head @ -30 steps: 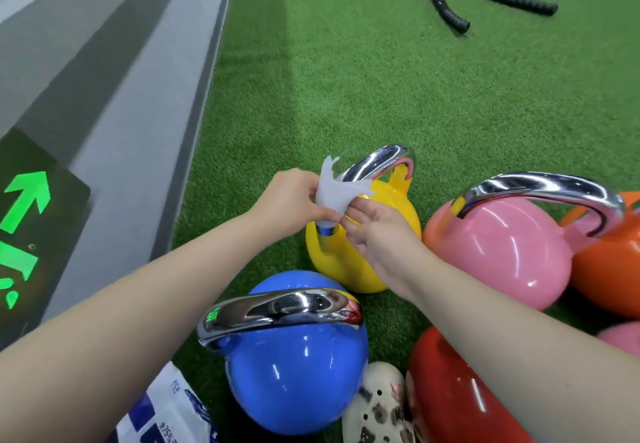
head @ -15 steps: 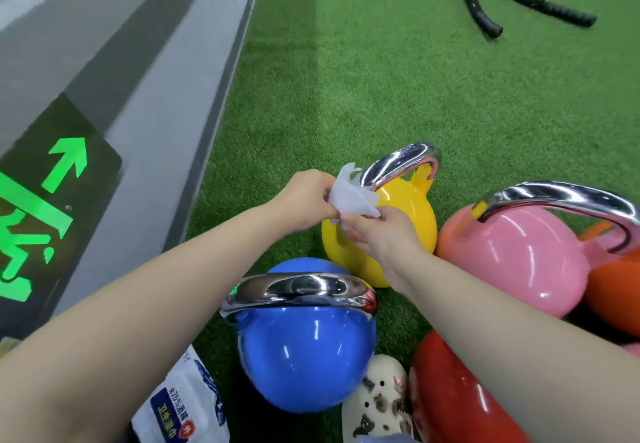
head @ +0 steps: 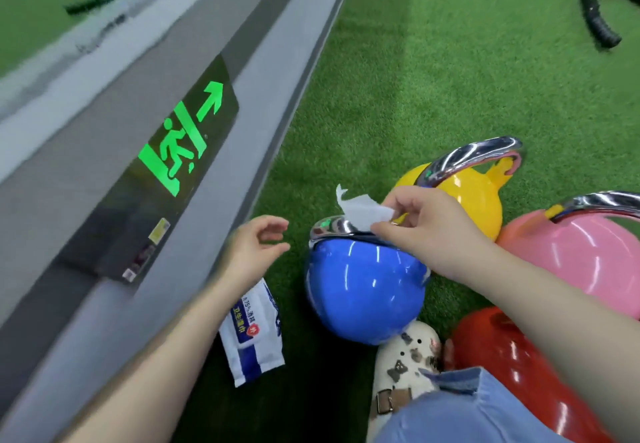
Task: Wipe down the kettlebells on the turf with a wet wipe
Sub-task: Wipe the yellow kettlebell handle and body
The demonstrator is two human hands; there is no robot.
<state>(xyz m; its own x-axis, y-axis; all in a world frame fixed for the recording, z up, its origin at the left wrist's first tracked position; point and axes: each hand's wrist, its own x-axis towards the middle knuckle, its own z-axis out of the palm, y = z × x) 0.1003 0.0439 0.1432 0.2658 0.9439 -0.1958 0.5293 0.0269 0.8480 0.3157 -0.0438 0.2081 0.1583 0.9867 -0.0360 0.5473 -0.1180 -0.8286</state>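
Since half a second ago our left hand (head: 254, 246) has let go of the wet wipe (head: 363, 210) and swung away from the yellow kettlebell (head: 464, 196) toward the grey ledge, while our view has turned left so the exit sign (head: 180, 151) now sits in plain sight. We take the blue kettlebell (head: 367, 286) as our landmark. The right hand (head: 426, 231) hovers just above its chrome handle (head: 332, 229), thumb and fingers pinched on the wipe, which sticks up and out toward the ledge side; whether the wipe touches the handle we cannot tell. The left hand hangs beside the blue kettlebell on the ledge side, fingers apart and loosely curled, holding nothing. Below that hand, on the turf (head: 450, 78) near the blue bell, lies the wipe packet (head: 252, 335). Beyond the blue kettlebell stands the yellow one, to its right the pink kettlebell (head: 568, 255), and nearer to us on the right the red kettlebell (head: 512, 352).

We judge the task early to midway: the wipe is out and in hand, and the blue bell looks to be the one in turn. No surface shows plain signs of having been wiped, so how many bells are finished we cannot say. The pink and red ones appear yet to be reached
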